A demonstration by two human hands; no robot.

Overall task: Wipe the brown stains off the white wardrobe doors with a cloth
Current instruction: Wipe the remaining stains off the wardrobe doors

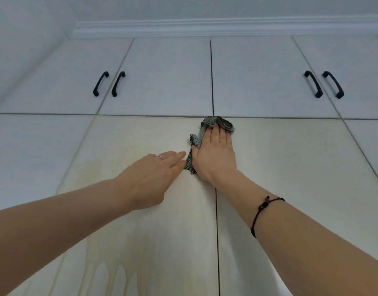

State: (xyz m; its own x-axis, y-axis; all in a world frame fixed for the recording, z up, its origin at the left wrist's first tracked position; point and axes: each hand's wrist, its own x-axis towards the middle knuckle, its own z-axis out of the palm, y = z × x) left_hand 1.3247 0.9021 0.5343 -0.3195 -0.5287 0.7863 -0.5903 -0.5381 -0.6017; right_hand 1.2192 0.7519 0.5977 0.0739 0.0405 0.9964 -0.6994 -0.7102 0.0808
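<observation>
You find no writing, label, brand, number or sign that you can read here: none on the white wardrobe doors (290,159), none on the checked cloth (217,122), and none on the black handles (100,83).

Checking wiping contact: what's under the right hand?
A grey patterned cloth, pressed flat by the right hand against the wardrobe doors at their centre seam; its edges show above and left of the fingers. The surface beneath is hidden.
</observation>
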